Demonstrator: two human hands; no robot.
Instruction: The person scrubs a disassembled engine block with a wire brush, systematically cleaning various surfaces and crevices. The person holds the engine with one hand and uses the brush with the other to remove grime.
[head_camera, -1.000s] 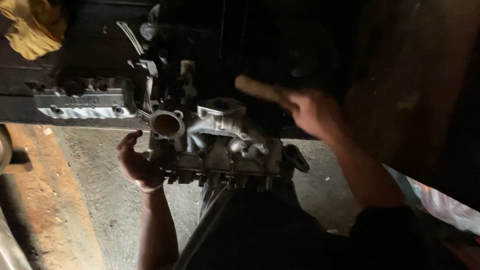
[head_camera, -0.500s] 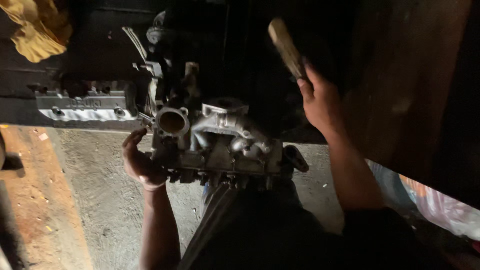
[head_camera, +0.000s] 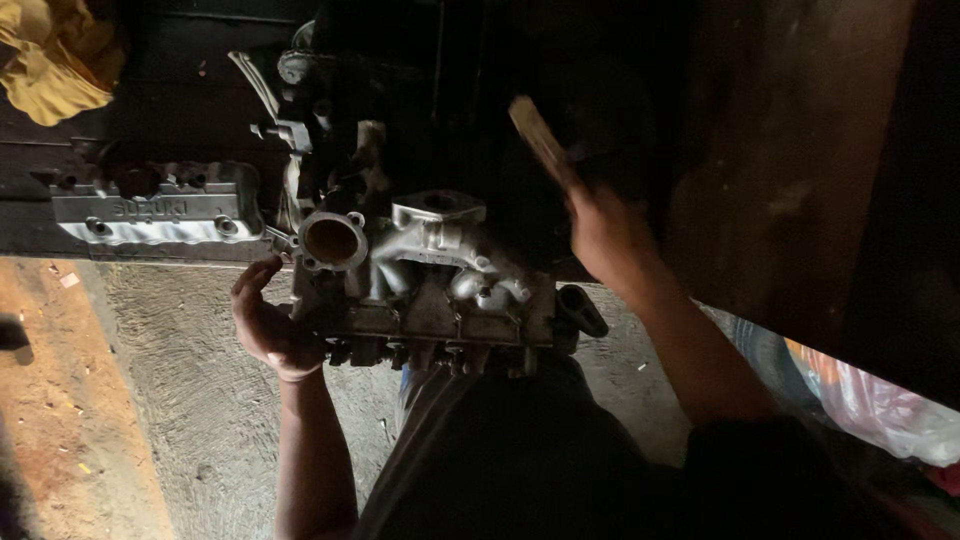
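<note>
Hands first: the left hand (head_camera: 268, 325) curls around the left end of the cast-metal engine part (head_camera: 425, 285), which rests against the person's lap above the concrete floor (head_camera: 190, 400). It looks heavy, rigid and greasy, best gripped by its solid flanges rather than the round port (head_camera: 331, 241). Further right, the right hand (head_camera: 605, 235) is closed around a wooden handle (head_camera: 538, 135), raised in shadow.

One grimy grey cast-metal engine manifold (head_camera: 430, 285) with one round open port (head_camera: 332, 241). One silver ribbed metal valve cover (head_camera: 155, 212). One crumpled yellow cloth (head_camera: 55, 60). One pale wooden tool handle (head_camera: 540, 140). Two bare hands: one left hand (head_camera: 265, 322), one right hand (head_camera: 610, 235). One bright plastic bag (head_camera: 880, 405).
</note>
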